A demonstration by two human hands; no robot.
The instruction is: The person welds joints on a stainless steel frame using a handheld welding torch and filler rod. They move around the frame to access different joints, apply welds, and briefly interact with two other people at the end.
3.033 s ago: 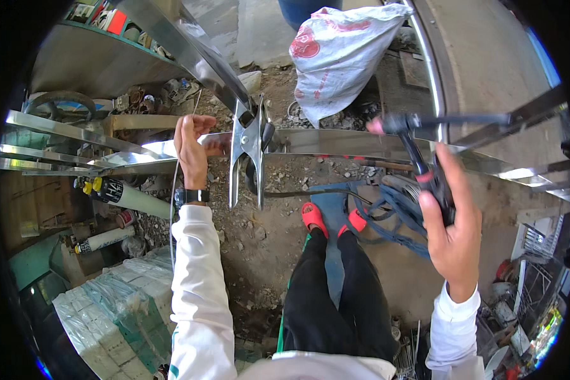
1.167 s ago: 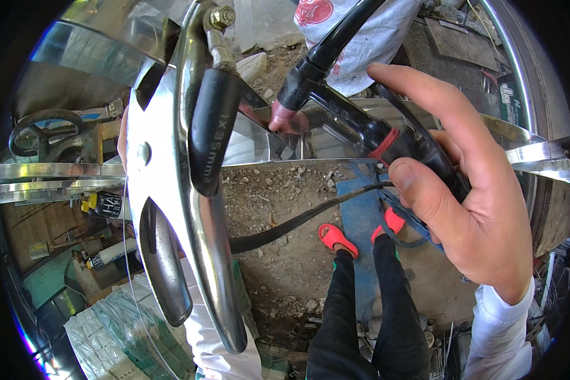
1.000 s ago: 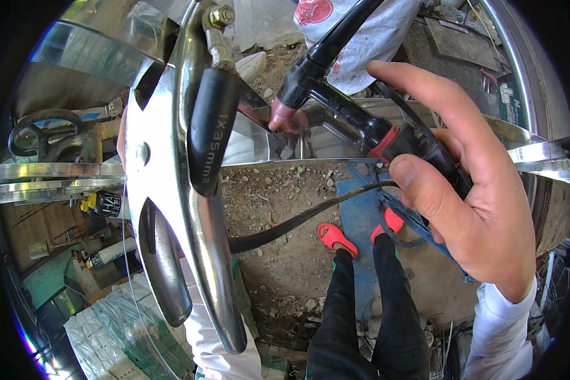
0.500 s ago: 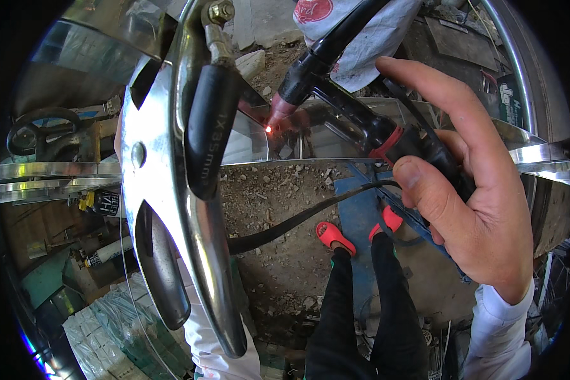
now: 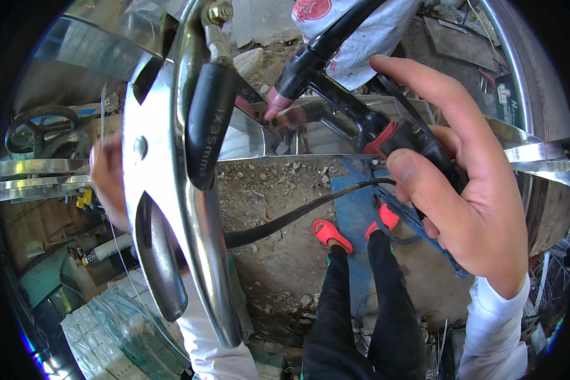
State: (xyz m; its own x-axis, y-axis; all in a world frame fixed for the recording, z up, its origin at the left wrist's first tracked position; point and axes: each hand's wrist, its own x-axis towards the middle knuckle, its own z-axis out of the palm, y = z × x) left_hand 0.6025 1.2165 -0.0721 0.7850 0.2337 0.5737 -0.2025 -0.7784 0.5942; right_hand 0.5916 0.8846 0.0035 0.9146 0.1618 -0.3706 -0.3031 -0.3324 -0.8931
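Note:
My right hand [image 5: 462,183] is closed around the black handle of a TIG welding torch [image 5: 345,104], index finger raised along its back. The torch's pink nozzle points at a seam in a polished metal strip [image 5: 242,140], with no glow at its tip. A large shiny welding earth clamp [image 5: 161,130] with a black cable sleeve fills the left foreground. Partly behind it, my left hand [image 5: 111,177] is blurred, its fingers bent round a thin metal rod [image 5: 123,253] that runs upward and down past the clamp.
A thick black cable [image 5: 285,218] hangs below the strip. A white sack [image 5: 361,50] lies behind the torch. Plastic-wrapped blocks [image 5: 101,329] are stacked at lower left. Red slippers [image 5: 331,235] stand on rubble-strewn ground and a blue strip [image 5: 351,253].
The bright glow at the torch tip has gone out. The nozzle has shifted slightly up. My left hand has come out leftward from behind the clamp, the thin rod moving with it.

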